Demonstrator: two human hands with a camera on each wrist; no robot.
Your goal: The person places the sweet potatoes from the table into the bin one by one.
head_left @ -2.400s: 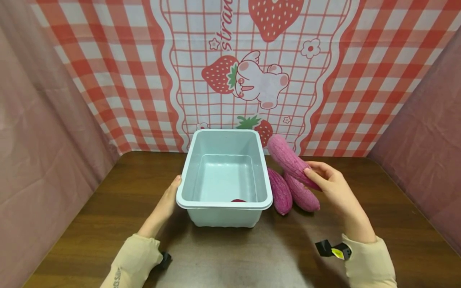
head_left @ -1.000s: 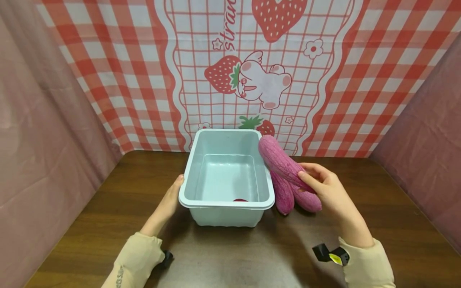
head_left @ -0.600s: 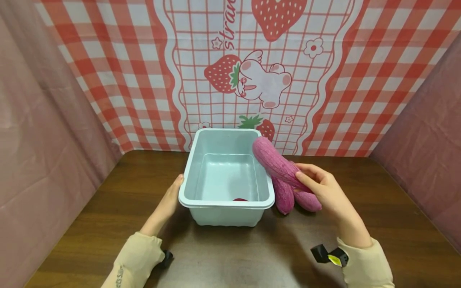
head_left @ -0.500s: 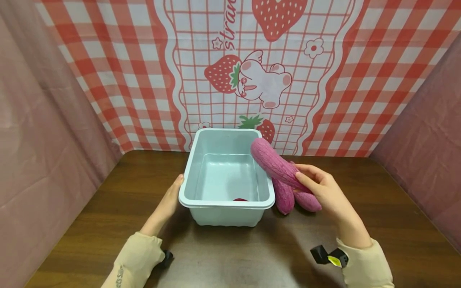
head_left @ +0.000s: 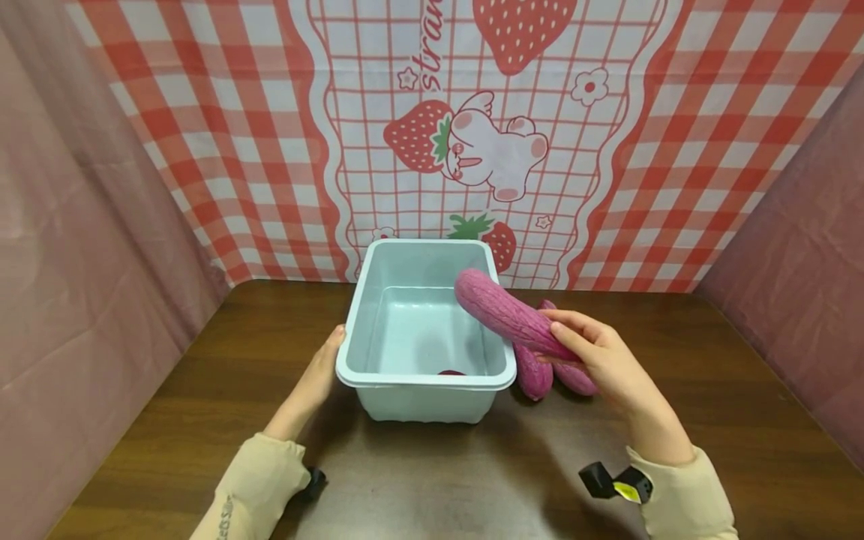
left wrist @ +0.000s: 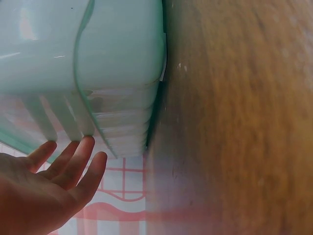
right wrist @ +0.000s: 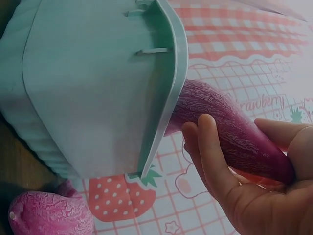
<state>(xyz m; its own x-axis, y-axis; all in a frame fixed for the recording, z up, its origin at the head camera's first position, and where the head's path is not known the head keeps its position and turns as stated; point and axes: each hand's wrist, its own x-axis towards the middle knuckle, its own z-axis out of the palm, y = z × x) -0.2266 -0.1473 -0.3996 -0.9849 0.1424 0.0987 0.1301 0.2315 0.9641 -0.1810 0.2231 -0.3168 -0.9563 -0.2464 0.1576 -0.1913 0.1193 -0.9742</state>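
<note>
My right hand [head_left: 601,352] grips a long pinkish-purple eggplant [head_left: 506,311] by its near end, thumb on one side and fingers on the other. The eggplant's far end reaches over the right rim of the pale blue-green plastic bin [head_left: 425,405], as the right wrist view also shows. My left hand [left wrist: 58,176] has its fingers loosely extended, fingertips at the bin's left wall. Inside the bin, a dark red piece of something [head_left: 451,373] barely shows above the near rim; the rest is hidden. Two more eggplants, one nearer the bin [head_left: 533,373] and one further right [head_left: 574,379], lie partly covered.
A brown wooden table [head_left: 223,375] carries everything. Behind it hangs a red-and-white checked cloth [head_left: 256,150] with strawberry prints. Pink curtains stand at the left side [head_left: 81,262] and right side [head_left: 796,262].
My right hand has carried the eggplant leftward, from beside the bin to over its right rim, and its far end has dropped a little. The left hand stays at the bin's left side.
</note>
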